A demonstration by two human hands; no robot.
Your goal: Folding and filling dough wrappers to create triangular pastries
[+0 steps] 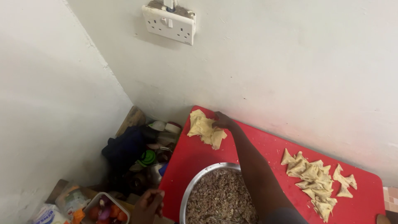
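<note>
Head view: nearest, the left hand (150,204) hangs off the red bench (265,151) edge, left of the metal bowl (195,184) of mince, fingers loosely curled, holding nothing. Beyond the bowl, the right hand (224,121) has fingers on the pastry sheets (204,128) by the wall.

- Pastry sheets (205,129): a loose stack of thin, pale yellow dough sheets, crumpled and overlapping, lying flat at the far left corner of the red surface (265,149), close to the wall, with the right hand (224,121) touching its right edge.
</note>
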